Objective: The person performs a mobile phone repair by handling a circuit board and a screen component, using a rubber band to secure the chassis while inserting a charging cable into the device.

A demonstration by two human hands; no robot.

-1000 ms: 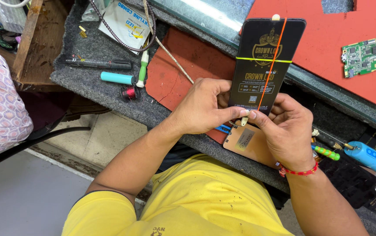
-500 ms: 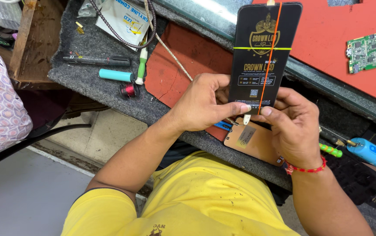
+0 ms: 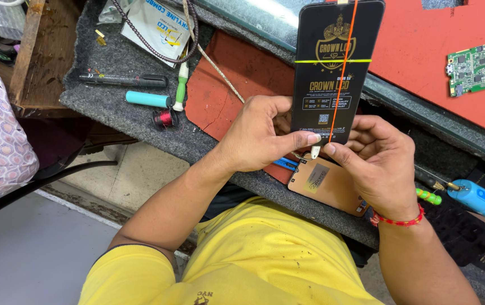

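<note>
The flat black rectangular phone screen panel point(image 3: 332, 68) is held upright over the grey desk point(image 3: 118, 96), long axis pointing away, its lower edge pinched by the curled left hand point(image 3: 259, 135) and right hand point(image 3: 378, 164)

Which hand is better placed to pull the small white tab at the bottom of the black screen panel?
Probably the right hand: its fingertip meets the white tab, while the left hand grips the black screen panel at its lower edge.

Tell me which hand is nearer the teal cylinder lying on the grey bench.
Left. The left hand grips the black screen panel just right of the teal cylinder, with bare mat between them. The right hand holds the panel's far edge, farther away.
</note>
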